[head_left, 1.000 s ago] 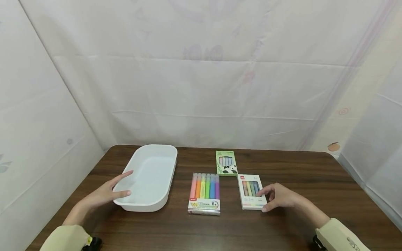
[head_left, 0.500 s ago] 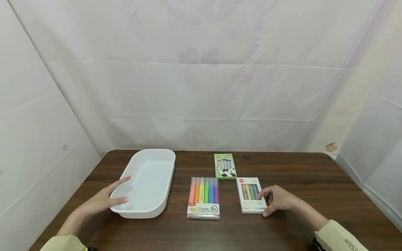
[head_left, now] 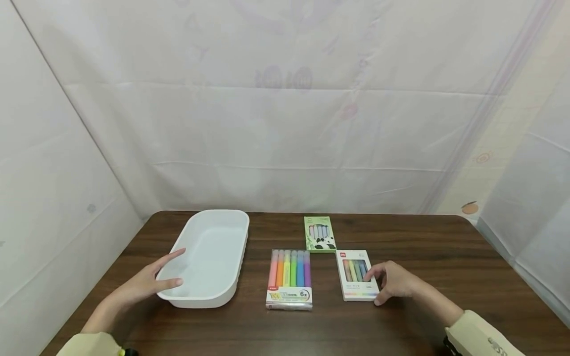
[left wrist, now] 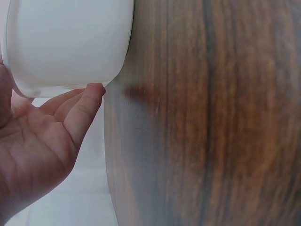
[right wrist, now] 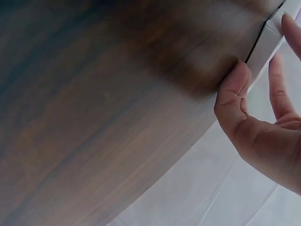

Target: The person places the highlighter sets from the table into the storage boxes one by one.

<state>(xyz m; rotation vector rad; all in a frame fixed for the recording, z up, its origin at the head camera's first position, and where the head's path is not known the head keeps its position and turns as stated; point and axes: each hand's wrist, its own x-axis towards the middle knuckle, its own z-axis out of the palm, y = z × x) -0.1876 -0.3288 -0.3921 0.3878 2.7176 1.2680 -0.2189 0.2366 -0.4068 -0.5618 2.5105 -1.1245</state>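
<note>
Now left grip [head_left: 144,285] clasps tray [head_left: 211,257] from left, right grip [head_left: 395,282] pinches box [head_left: 355,277] from right.

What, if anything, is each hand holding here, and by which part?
The left hand grips the white tray by its left rim, toward the near corner. The right hand holds the white box by its right edge.

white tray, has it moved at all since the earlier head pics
No. Against the back edge of the table, the white tray has kept its place; the whole head view only shifted slightly.
</note>
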